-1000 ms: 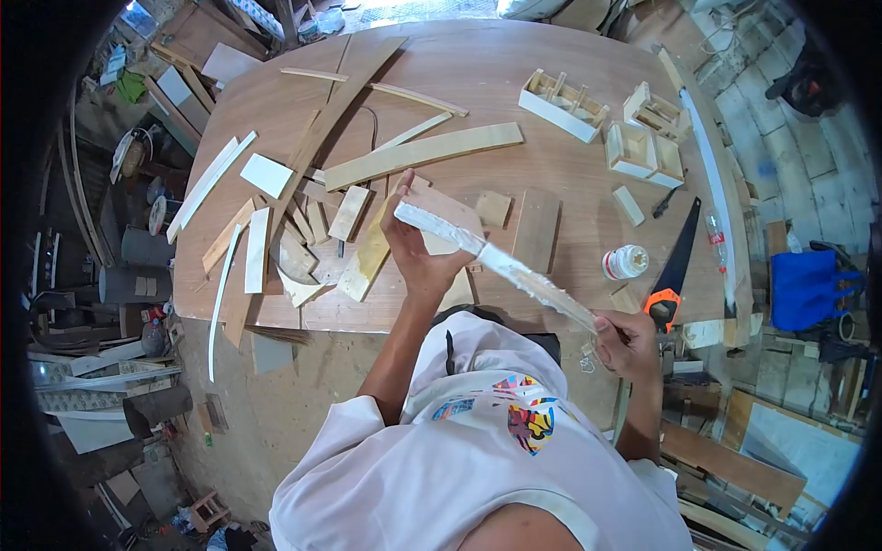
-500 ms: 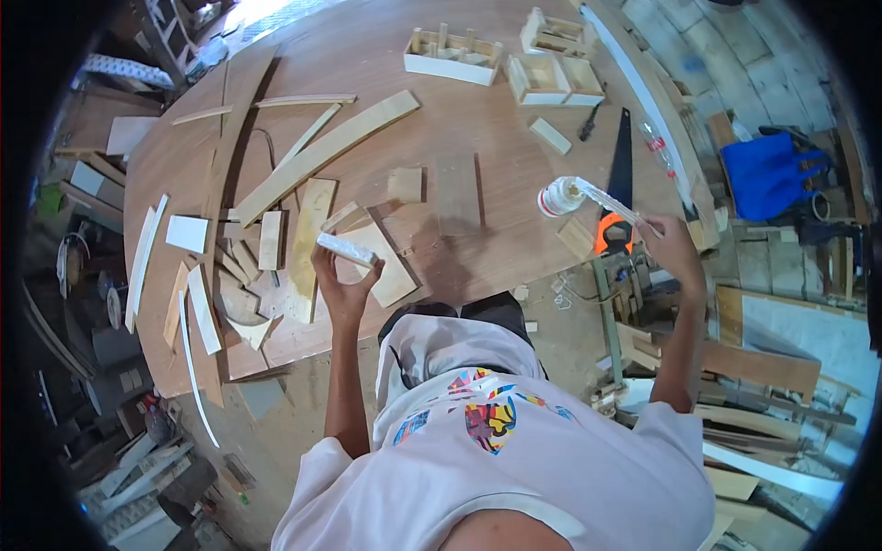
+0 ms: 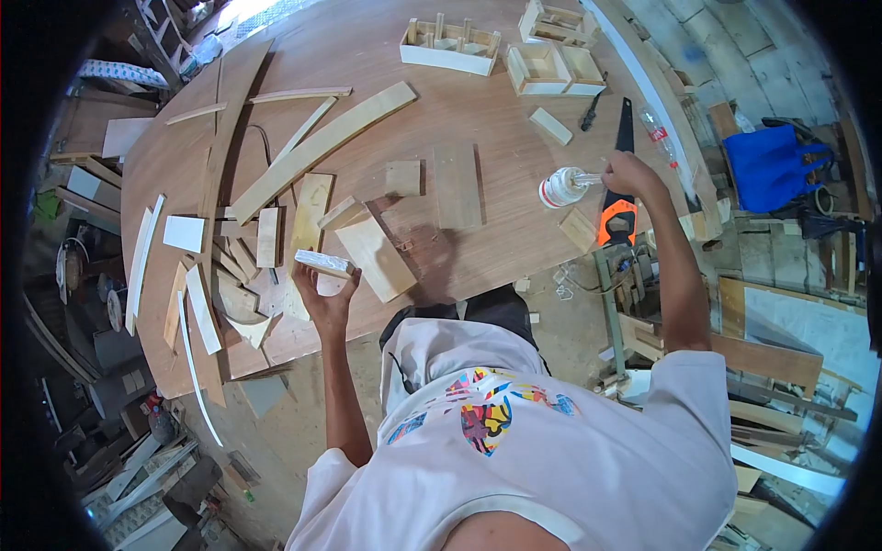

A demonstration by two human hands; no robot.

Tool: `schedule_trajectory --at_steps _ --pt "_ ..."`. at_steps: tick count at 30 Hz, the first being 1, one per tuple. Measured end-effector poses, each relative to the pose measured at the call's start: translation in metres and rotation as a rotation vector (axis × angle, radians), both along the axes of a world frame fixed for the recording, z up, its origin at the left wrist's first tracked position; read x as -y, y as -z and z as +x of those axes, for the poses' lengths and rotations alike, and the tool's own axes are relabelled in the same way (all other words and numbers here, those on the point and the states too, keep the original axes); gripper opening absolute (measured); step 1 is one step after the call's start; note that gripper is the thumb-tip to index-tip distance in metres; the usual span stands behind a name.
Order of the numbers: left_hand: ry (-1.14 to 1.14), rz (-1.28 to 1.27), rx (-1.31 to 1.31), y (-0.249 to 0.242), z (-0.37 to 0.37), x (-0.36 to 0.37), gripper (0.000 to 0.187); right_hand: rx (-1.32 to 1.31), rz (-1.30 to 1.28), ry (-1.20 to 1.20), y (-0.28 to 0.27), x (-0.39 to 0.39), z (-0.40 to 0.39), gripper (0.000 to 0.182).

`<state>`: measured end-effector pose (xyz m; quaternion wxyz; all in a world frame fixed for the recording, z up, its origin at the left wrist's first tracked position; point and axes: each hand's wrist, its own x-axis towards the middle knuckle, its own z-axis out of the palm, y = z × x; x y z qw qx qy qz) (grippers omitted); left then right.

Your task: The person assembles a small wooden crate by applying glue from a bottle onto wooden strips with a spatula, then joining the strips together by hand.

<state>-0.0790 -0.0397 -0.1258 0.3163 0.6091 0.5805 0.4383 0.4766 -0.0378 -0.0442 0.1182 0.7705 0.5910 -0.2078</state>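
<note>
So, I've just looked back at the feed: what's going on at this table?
A person is working with both hands. The left grip holds a small wooden block, its upper edge smeared white, above the table's near edge. The right grip holds a thin stick at the mouth of a white jar; I can't tell how far in its tip reaches. An orange-handled handsaw lies just beside the jar, with a divided wooden box farther back.

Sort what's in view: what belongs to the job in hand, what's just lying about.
In use:
wood piece with white-smeared edge, in the left hand
stick, in the right hand
jar, at the stick's tip

Apparently just lying about:
orange-handled saw
blue bag
clear bottle
</note>
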Motion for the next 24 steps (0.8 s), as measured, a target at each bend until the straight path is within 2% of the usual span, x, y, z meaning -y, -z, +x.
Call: schedule_trajectory --at_steps 3,7,10,13,18,22,24 --pt "-0.035 0.004 0.018 0.004 -0.004 0.005 0.098 0.037 -0.151 0.013 0.011 -0.021 -0.011 0.022" --pt "-0.062 -0.022 0.039 0.003 -0.009 0.013 0.096 0.032 -0.133 -0.005 0.016 -0.029 -0.02 0.023" --pt "-0.082 -0.034 0.052 0.002 -0.011 0.015 0.095 0.028 -0.219 0.098 0.031 -0.032 -0.01 0.025" --pt "-0.071 -0.023 0.017 0.012 -0.014 0.015 0.098 -0.086 -0.22 0.143 0.03 -0.028 -0.001 0.025" --pt "-0.058 -0.062 0.026 0.017 -0.011 0.013 0.097 -0.243 -0.162 0.271 -0.01 -0.013 0.002 0.023" --pt "-0.048 -0.053 0.017 0.015 -0.008 0.008 0.095 -0.217 -0.167 0.253 -0.065 0.01 -0.009 0.024" --pt "-0.016 -0.035 0.04 0.018 -0.01 0.005 0.095 -0.182 -0.067 0.361 -0.087 0.026 -0.017 0.025"
